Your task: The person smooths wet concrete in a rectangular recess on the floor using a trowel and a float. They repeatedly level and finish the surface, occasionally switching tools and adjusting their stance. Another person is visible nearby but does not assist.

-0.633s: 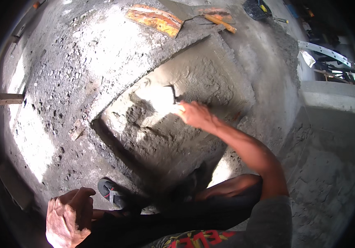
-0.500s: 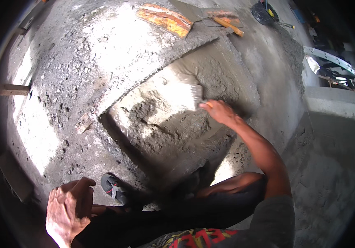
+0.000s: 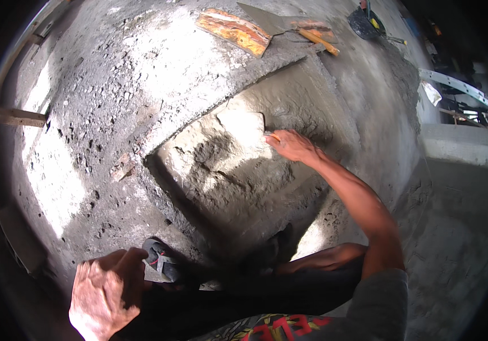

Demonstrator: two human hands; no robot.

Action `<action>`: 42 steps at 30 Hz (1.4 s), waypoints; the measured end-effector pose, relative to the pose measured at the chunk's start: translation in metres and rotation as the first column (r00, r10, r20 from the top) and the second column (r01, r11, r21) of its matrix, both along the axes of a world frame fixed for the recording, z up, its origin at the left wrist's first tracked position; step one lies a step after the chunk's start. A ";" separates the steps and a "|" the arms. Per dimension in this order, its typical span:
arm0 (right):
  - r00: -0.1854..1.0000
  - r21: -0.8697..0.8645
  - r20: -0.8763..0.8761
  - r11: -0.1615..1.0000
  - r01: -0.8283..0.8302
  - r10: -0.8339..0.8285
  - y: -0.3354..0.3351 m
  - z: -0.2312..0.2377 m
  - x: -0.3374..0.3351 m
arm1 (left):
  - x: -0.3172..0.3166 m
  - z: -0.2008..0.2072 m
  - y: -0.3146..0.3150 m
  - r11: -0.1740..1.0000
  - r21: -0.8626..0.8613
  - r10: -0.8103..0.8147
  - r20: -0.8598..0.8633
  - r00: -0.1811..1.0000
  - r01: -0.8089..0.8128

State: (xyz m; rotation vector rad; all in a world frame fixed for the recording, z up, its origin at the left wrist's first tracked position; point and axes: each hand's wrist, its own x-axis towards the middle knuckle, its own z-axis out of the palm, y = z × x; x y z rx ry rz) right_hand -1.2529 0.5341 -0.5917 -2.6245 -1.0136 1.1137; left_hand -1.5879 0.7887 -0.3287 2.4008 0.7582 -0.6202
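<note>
My right hand (image 3: pixel 292 146) is closed round the orange handle of a trowel. The trowel's blade (image 3: pixel 244 128) glares in sunlight and lies on wet grey mortar (image 3: pixel 227 176). The mortar is lumpy towards the left and smoother towards the far right, inside a shallow rectangular tray (image 3: pixel 178 206) with a raised rim. My left hand (image 3: pixel 107 292) hovers at the lower left near my knee, back of the hand upward. Its fingers curl in, and I see nothing in them; the palm side is hidden.
Beyond the tray lie a broken orange-patterned tile (image 3: pixel 233 31), another trowel blade (image 3: pixel 262 19) and a wooden handle (image 3: pixel 319 42). A black bucket (image 3: pixel 364 24) stands at far right. Rubble (image 3: pixel 102 113) litters the left floor. My sandalled foot (image 3: pixel 160 258) is beside the tray's near-left corner.
My right hand has drawn the trowel leftward over the mortar; the blade was smeared by motion and now shows sharp. My left hand stays curled, and the whole view has shifted slightly.
</note>
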 end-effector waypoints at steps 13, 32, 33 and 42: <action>0.961 -0.230 0.188 0.942 0.243 -0.202 -0.089 0.062 0.017 | -0.037 -0.011 0.013 0.986 0.003 -0.169 -0.061 0.984 0.169; 0.979 -0.160 0.084 0.967 0.196 -0.184 -0.060 0.055 0.024 | -0.012 -0.003 0.005 0.980 0.089 -0.185 0.044 0.982 0.181; 0.979 -0.125 0.072 0.972 0.201 -0.193 -0.048 0.051 0.023 | -0.011 -0.003 0.004 0.976 0.109 -0.195 0.081 0.977 0.186; 0.855 -0.213 -0.119 0.854 0.474 -0.504 -0.061 0.002 0.032 | -0.006 -0.005 0.007 0.989 0.070 -0.123 -0.070 0.990 0.128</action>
